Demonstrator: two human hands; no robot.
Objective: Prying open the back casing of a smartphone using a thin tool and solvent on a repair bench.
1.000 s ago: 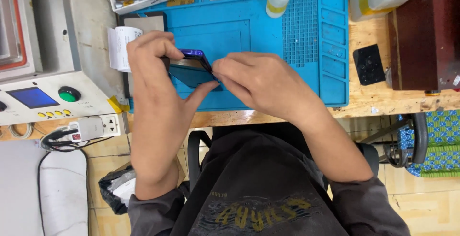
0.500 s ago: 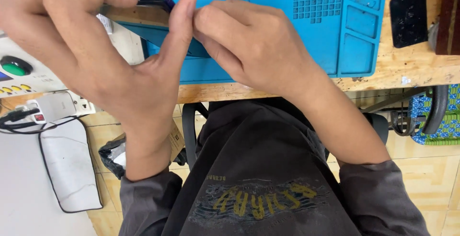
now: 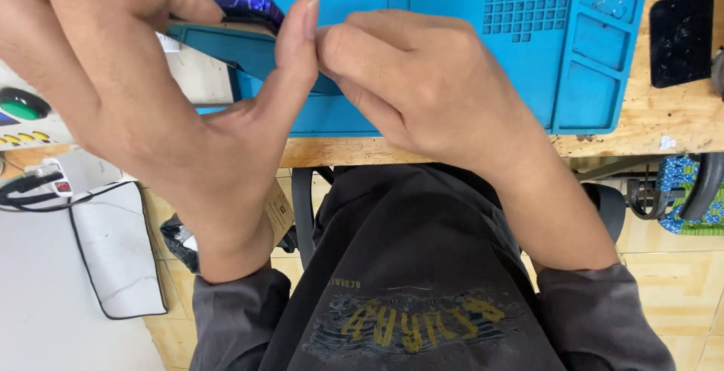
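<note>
We see our left hand (image 3: 143, 92) raised close to the camera, curled around a thin, flat teal-blue slab with a glossy purple corner (image 3: 245, 39) — a phone-like device by its shape. The fingers wrap its far edge from above and the thumb presses up along the near edge, so the hand is closed on it in a pinch rather than a full fist. The slab's long axis runs roughly left to right across the view, tilted a little so that its right end sits lower; the purple corner points away from us, toward the top of the frame.

Our right hand (image 3: 422, 84) meets the slab at its right end, fingers curled tight with the tips bunched against the left thumb. It seems to grip or press that end, though the contact itself is hidden behind the knuckles, and we cannot tell exactly what the fingertips have hold of.

The slab hovers above the near-left part of a bright blue silicone work mat with moulded compartments (image 3: 596, 77), which lies on a scuffed wooden bench (image 3: 671, 118). A small black rectangular pad (image 3: 681, 35) rests on the bench just right of the mat. At far left, a pale machine panel with a green round button (image 3: 21, 105) shows.
</note>
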